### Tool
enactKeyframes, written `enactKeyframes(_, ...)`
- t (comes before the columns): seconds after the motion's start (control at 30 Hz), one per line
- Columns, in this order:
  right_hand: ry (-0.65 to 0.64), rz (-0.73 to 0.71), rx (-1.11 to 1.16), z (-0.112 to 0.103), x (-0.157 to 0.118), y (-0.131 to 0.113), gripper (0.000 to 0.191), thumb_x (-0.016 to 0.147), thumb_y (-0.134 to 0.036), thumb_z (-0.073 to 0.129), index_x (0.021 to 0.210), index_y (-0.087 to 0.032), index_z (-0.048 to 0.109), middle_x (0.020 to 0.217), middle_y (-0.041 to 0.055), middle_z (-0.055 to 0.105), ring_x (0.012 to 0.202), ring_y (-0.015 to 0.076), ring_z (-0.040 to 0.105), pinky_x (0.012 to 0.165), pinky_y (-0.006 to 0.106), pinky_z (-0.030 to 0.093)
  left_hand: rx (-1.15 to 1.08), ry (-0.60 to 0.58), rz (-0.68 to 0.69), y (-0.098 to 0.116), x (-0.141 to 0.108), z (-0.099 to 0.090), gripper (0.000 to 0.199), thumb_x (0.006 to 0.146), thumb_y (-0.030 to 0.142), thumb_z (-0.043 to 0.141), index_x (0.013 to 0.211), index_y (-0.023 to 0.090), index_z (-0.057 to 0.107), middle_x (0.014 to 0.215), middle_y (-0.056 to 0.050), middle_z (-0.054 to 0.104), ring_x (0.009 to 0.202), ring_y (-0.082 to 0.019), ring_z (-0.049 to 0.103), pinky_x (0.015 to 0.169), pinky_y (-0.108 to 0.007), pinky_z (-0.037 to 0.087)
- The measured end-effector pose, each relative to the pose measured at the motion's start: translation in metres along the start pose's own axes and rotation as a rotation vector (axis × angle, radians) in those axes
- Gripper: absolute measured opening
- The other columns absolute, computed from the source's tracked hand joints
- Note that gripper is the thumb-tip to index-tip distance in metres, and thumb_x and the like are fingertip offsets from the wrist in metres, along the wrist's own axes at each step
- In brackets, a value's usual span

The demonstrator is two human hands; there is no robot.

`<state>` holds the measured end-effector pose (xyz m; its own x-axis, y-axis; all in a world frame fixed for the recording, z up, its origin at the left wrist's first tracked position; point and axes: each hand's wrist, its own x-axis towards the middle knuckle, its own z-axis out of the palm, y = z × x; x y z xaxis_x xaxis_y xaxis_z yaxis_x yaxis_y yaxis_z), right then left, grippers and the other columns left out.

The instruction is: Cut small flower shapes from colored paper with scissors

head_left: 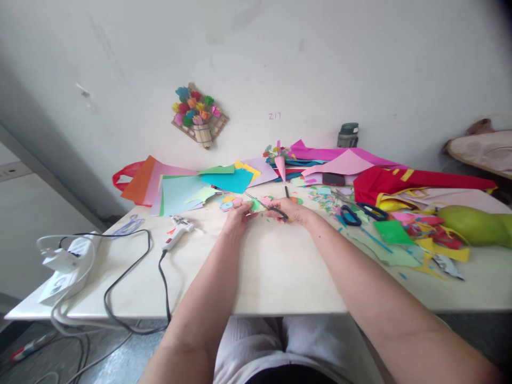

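Note:
Between the fingers of my left hand [239,214] is a small piece of green paper [255,205]. My right hand [291,210] is closed around a pair of scissors [269,207] with dark handles, and its blades point left, up against the green paper. Small coloured paper cut-outs [227,205] lie just beyond my left hand. A black pen-like stick [286,191] stands out behind my right hand. Farther back is a pink paper cone [280,166] with small paper flowers at its top.
Coloured paper sheets [180,192] spread along the back left. A glue gun [176,237] lies at left, its cord running near a power strip [68,269]. At right are blue-handled scissors [362,213], paper scraps [384,250] and red fabric [400,184]. A bottle [348,135] stands by the wall.

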<state>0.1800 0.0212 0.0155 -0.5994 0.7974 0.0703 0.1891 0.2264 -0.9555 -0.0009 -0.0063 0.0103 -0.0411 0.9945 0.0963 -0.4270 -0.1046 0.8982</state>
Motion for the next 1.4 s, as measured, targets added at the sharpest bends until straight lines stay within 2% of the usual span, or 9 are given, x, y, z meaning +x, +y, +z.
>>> enactKeyframes(0.17,0.007,-0.006,0.006,0.0009,-0.0022,-0.0032,0.027,0.065,-0.034,0.071,0.072,-0.011,0.058,0.053,-0.0031,0.050,0.039,0.0043,0.038,0.034,0.018,0.029,0.010,0.012,-0.007,-0.0006,0.0008,-0.0008,0.026,0.052,0.024,0.077,0.060,0.015,0.054,0.053,0.005,0.049,0.049,-0.007,0.048,0.059,-0.027,0.053)
enactKeyframes(0.37,0.016,-0.019,0.011,0.0017,-0.0014,-0.0024,0.028,0.064,-0.034,0.071,0.074,-0.011,0.059,0.054,-0.0030,0.051,0.039,0.0043,0.037,0.033,0.018,0.029,-0.013,0.012,-0.005,-0.0023,0.0031,-0.0029,0.023,0.055,0.021,0.075,0.062,0.015,0.054,0.061,0.003,0.054,0.054,-0.009,0.052,0.059,-0.028,0.053)
enactKeyframes(0.63,0.014,-0.015,0.029,0.0014,-0.0004,-0.0007,0.024,0.065,-0.032,0.070,0.070,-0.012,0.058,0.051,-0.0034,0.050,0.037,0.0042,0.036,0.033,0.019,0.028,-0.039,0.023,-0.002,-0.0021,0.0036,-0.0020,0.028,0.053,0.020,0.076,0.064,0.015,0.050,0.063,0.004,0.054,0.056,-0.009,0.055,0.057,-0.026,0.052)
enactKeyframes(1.17,0.027,0.032,0.052,0.0011,-0.0038,-0.0073,0.022,0.064,-0.029,0.071,0.068,-0.013,0.057,0.047,-0.0043,0.048,0.036,0.0045,0.035,0.033,0.018,0.026,-0.045,0.085,0.007,-0.0016,0.0042,-0.0034,0.028,0.051,0.019,0.076,0.067,0.015,0.053,0.066,0.002,0.061,0.057,-0.010,0.058,0.058,-0.027,0.053)
enactKeyframes(1.4,0.136,0.091,0.023,-0.0006,-0.0066,-0.0085,0.022,0.063,-0.025,0.075,0.072,-0.014,0.058,0.042,-0.0060,0.046,0.034,0.0046,0.038,0.033,0.017,0.030,0.017,0.093,0.005,-0.0027,0.0061,-0.0046,0.024,0.053,0.020,0.075,0.068,0.014,0.057,0.066,0.001,0.061,0.054,-0.011,0.059,0.056,-0.027,0.052)
